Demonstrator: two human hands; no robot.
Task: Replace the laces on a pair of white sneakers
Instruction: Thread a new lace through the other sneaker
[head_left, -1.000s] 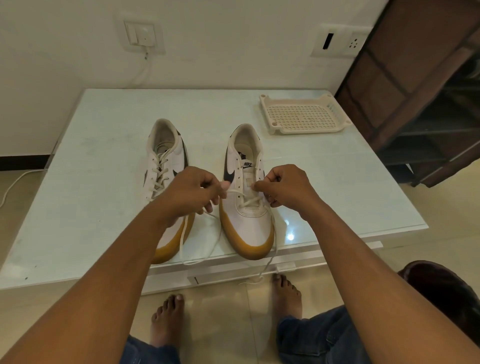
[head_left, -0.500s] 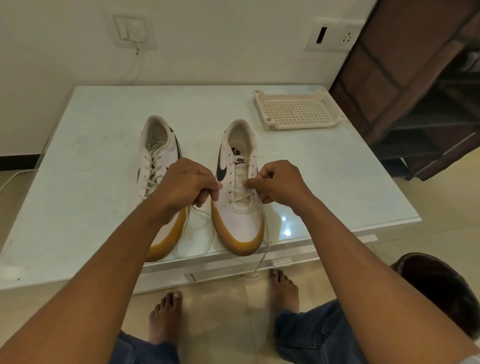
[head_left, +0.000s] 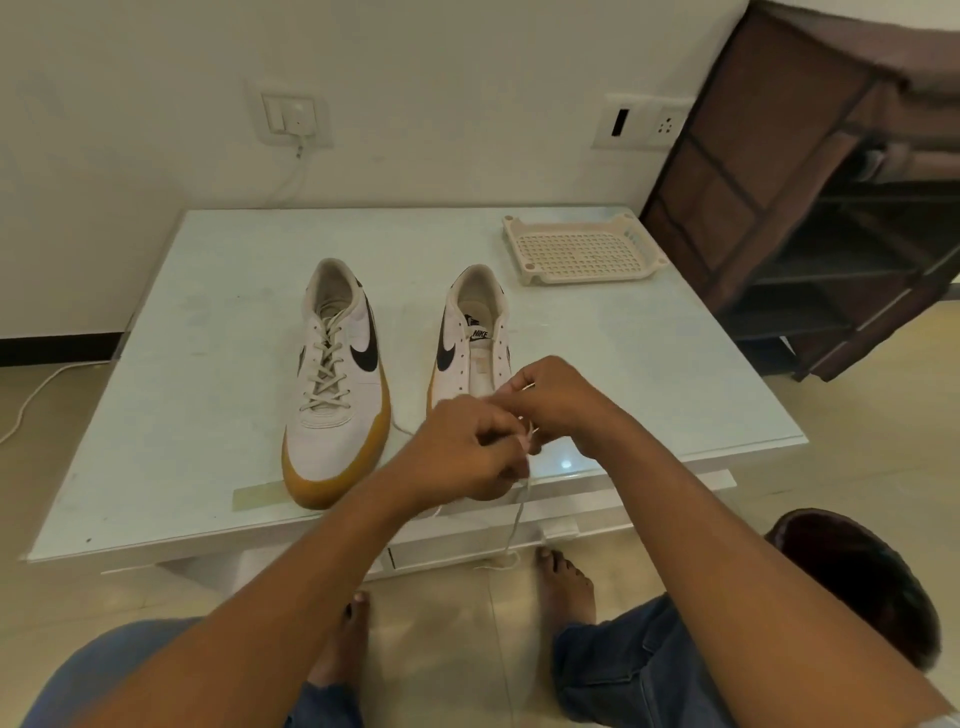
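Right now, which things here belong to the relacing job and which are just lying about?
Job: laced sneaker, other sneaker, lace pinched by left hand and right hand.
Lying about: plastic tray, wall cable, brown rack.

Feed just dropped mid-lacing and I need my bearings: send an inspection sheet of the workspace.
Surface: pale glass-topped table, tape strip near front edge.
Job's things: laced sneaker on the left; right sneaker with upper eyelets empty; lace trailing off the table edge to the floor.
Clutter: beige perforated tray, back right corner.
Hands: left hand and right hand both pinch the lace above the right sneaker.
Cables: white cable down from the wall switch plate; floor cable at far left.
Surroundings: brown shelf rack right, wall socket.
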